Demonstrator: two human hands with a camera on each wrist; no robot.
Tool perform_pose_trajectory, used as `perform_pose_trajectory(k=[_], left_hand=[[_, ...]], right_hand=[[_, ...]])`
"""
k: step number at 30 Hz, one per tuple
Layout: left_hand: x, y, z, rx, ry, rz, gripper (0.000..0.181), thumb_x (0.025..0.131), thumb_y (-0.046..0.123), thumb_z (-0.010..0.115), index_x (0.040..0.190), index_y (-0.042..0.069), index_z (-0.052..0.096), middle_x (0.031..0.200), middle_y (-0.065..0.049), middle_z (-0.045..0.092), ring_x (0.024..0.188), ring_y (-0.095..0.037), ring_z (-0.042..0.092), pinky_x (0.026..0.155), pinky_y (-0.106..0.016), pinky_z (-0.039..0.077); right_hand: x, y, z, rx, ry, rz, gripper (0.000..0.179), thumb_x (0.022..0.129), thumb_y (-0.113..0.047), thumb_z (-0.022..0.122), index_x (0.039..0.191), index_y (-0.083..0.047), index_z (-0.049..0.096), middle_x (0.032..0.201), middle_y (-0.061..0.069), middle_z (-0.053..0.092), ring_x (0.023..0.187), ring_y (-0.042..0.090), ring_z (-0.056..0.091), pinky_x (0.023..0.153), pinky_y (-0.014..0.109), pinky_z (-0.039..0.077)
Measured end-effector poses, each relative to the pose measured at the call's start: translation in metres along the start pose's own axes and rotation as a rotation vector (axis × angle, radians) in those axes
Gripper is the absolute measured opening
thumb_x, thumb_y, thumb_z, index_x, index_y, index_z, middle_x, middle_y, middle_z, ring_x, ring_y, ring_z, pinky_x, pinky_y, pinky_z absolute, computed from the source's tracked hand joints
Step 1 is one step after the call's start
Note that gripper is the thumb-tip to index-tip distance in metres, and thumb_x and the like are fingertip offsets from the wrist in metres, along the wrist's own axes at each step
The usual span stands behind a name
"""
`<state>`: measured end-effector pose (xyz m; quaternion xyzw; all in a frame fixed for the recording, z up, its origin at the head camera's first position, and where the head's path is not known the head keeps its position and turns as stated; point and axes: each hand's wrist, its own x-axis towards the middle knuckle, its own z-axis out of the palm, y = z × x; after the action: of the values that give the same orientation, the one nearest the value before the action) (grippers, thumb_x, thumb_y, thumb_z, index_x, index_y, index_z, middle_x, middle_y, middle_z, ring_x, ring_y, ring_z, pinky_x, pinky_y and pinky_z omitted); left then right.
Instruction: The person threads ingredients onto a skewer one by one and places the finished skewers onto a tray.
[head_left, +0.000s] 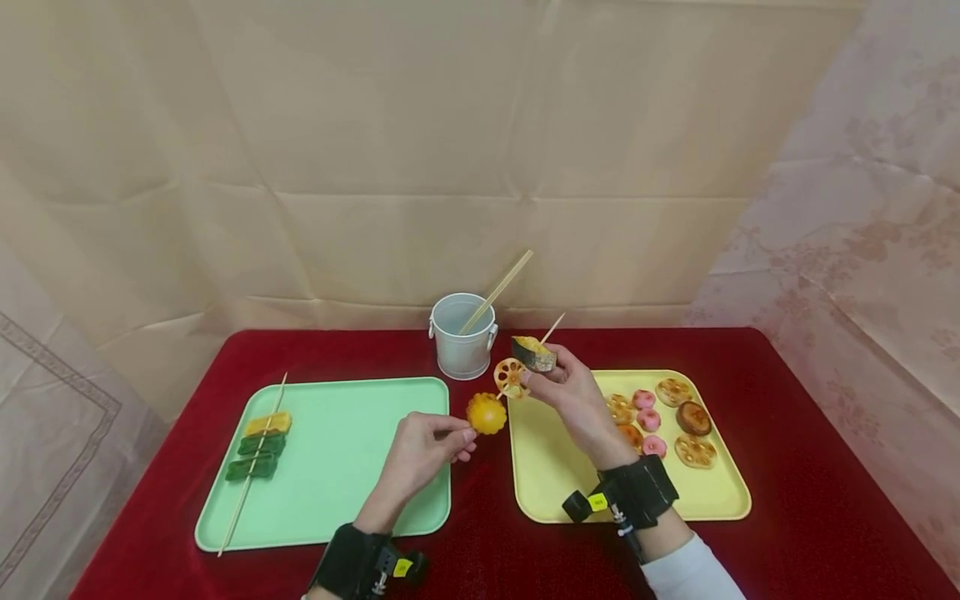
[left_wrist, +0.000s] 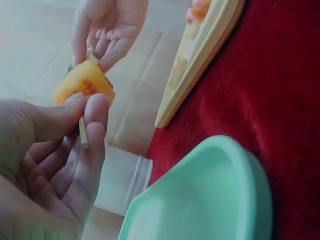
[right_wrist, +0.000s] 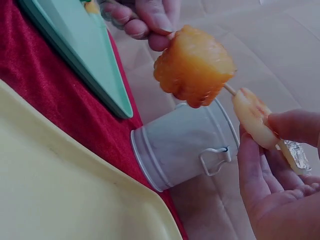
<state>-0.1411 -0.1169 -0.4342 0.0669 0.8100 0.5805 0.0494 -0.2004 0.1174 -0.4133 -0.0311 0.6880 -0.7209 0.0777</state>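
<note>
A wooden skewer (head_left: 553, 327) carries a yellow corn piece (head_left: 487, 414), a lotus root slice (head_left: 511, 377) and a dark-rinded yellow wedge, perhaps pumpkin (head_left: 533, 354). My left hand (head_left: 428, 452) pinches the skewer between thumb and forefinger just below the corn; in the left wrist view a short skewer end (left_wrist: 83, 132) sticks out past the fingers. With thumb and fingers, my right hand (head_left: 573, 400) holds the lotus root slice (right_wrist: 254, 117) on the skewer, the wedge right beside it. The skewer is held tilted in the air between the two trays.
On the green tray (head_left: 352, 467) at left lies a skewer with green pieces (head_left: 256, 456) and a yellow piece (head_left: 267, 424). The yellow tray (head_left: 547, 475) at right holds several loose food pieces (head_left: 695, 451). A white bucket (head_left: 462, 354) with wooden sticks (head_left: 498, 287) stands behind.
</note>
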Motion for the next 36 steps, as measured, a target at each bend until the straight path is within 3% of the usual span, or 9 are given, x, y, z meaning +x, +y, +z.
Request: perform_pose_trajectory(k=[7, 14, 20, 23, 28, 36], left_hand=[[0.0, 0.002, 0.001, -0.043, -0.011, 0.001, 0.012, 0.095, 0.004, 0.074, 0.099, -0.006, 0.079, 0.078, -0.011, 0.075, 0.069, -0.028, 0.074, 0.065, -0.037, 0.062], [0.0, 0.003, 0.0, -0.058, -0.004, -0.009, 0.014, 0.095, 0.006, 0.074, 0.101, -0.005, 0.079, 0.079, -0.011, 0.075, 0.069, -0.029, 0.074, 0.065, -0.036, 0.062], [0.0, 0.003, 0.001, -0.037, 0.019, 0.002, 0.013, 0.094, 0.007, 0.076, 0.101, -0.004, 0.079, 0.079, -0.009, 0.075, 0.071, -0.029, 0.074, 0.066, -0.029, 0.06], [0.0, 0.002, 0.001, -0.027, 0.01, -0.002, 0.013, 0.094, 0.006, 0.075, 0.101, -0.004, 0.079, 0.079, -0.009, 0.075, 0.07, -0.027, 0.074, 0.067, -0.033, 0.061], [0.001, 0.001, 0.0, -0.079, -0.014, -0.03, 0.014, 0.096, 0.004, 0.073, 0.102, -0.006, 0.078, 0.079, -0.011, 0.075, 0.068, -0.022, 0.073, 0.067, -0.038, 0.062], [0.001, 0.001, 0.0, -0.117, -0.017, -0.045, 0.015, 0.096, 0.006, 0.073, 0.104, -0.006, 0.078, 0.081, -0.012, 0.075, 0.069, -0.023, 0.073, 0.067, -0.033, 0.061]], right_hand=[[-0.001, 0.001, -0.002, -0.032, -0.013, 0.008, 0.049, 0.096, -0.011, 0.073, 0.14, -0.002, 0.052, 0.126, 0.02, 0.067, 0.102, 0.02, 0.068, 0.092, 0.03, 0.056], [-0.001, 0.003, 0.001, -0.072, -0.075, -0.027, 0.057, 0.097, -0.015, 0.073, 0.148, -0.003, 0.051, 0.126, 0.018, 0.07, 0.107, 0.021, 0.069, 0.094, 0.033, 0.056], [0.0, -0.002, -0.002, 0.051, 0.006, -0.045, 0.042, 0.103, -0.022, 0.066, 0.135, 0.004, 0.055, 0.121, 0.018, 0.067, 0.102, 0.019, 0.07, 0.095, 0.033, 0.057], [0.0, -0.002, -0.005, 0.086, 0.057, -0.062, 0.037, 0.104, -0.021, 0.064, 0.129, 0.007, 0.058, 0.116, 0.014, 0.067, 0.101, 0.02, 0.07, 0.095, 0.031, 0.056], [-0.001, -0.003, -0.004, 0.052, 0.036, -0.053, 0.037, 0.104, -0.021, 0.064, 0.127, 0.007, 0.061, 0.113, 0.009, 0.067, 0.101, 0.019, 0.067, 0.096, 0.03, 0.055], [0.0, -0.006, -0.01, -0.033, 0.042, -0.051, 0.046, 0.105, -0.029, 0.063, 0.135, 0.006, 0.059, 0.123, 0.013, 0.064, 0.106, 0.018, 0.065, 0.098, 0.031, 0.055]])
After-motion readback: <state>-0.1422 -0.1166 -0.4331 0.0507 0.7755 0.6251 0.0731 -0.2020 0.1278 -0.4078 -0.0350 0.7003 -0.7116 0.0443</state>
